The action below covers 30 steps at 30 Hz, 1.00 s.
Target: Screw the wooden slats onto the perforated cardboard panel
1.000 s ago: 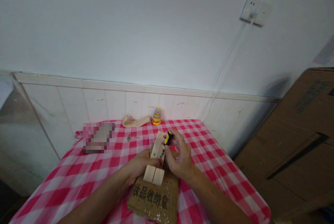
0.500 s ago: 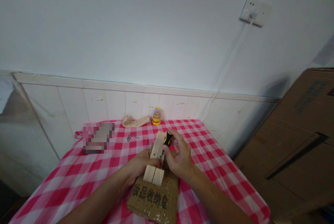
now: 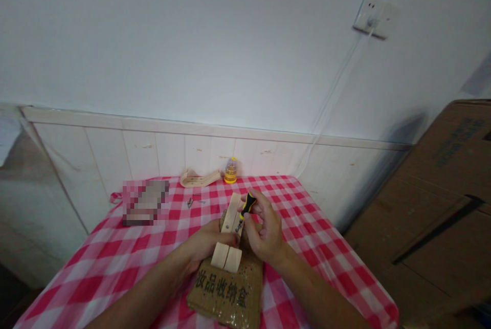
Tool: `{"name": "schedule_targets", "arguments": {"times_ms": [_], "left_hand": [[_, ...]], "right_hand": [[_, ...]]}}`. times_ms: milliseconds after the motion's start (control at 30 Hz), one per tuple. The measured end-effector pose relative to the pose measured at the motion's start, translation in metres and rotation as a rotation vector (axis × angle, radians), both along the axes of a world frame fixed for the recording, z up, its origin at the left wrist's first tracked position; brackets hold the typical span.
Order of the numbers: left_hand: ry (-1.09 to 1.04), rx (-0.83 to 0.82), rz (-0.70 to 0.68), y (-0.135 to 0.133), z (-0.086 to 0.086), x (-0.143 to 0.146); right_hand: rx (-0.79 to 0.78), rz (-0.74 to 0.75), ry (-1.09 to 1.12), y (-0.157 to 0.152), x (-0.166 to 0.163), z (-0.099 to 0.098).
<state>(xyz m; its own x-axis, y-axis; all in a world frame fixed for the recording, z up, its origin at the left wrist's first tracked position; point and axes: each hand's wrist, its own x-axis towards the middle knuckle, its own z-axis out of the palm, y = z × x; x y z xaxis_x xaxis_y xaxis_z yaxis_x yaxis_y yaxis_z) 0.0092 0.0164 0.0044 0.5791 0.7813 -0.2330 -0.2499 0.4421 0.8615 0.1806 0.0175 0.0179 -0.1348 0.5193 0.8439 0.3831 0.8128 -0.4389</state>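
Observation:
My left hand (image 3: pixel 213 237) is closed round a pale curved wooden piece (image 3: pixel 231 212) made of two strips side by side, its curled end toward me. A dark screw head shows in the left strip. In my right hand (image 3: pixel 264 226), a small black and yellow screwdriver (image 3: pixel 248 205) is held between thumb and fingers, tilted, its tip down at the hardware on the right strip. Whether the tip sits in a screw is too small to tell. Beneath the wood lies a flattened cardboard piece (image 3: pixel 226 298) with printed characters and clear tape.
At the back of the red checked tablecloth (image 3: pixel 307 247) lie another curved wooden piece (image 3: pixel 199 179) and a yellow screwdriver-bit holder (image 3: pixel 230 171). Small metal parts (image 3: pixel 191 202) lie nearer. A blurred-out flat object (image 3: pixel 146 203) is on the left. A large cardboard box (image 3: pixel 433 216) stands at the right.
My right fingers have shifted along the screwdriver, and more of its black and yellow handle shows. My left hand and the wooden piece have stayed in place.

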Motion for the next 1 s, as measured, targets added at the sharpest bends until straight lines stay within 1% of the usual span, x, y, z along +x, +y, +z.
{"name": "schedule_targets", "arguments": {"times_ms": [133,700,1000], "left_hand": [[0.018,0.011,0.003,0.0,0.001,0.0],[0.014,0.006,-0.004,0.002,-0.004,-0.002],[0.0,0.033,-0.004,0.002,-0.006,-0.002]], "right_hand": [[0.001,0.002,0.011,0.0,-0.001,0.001],[0.013,-0.058,-0.002,-0.002,-0.002,0.007],[0.061,-0.084,-0.018,-0.002,-0.003,0.01]]}}
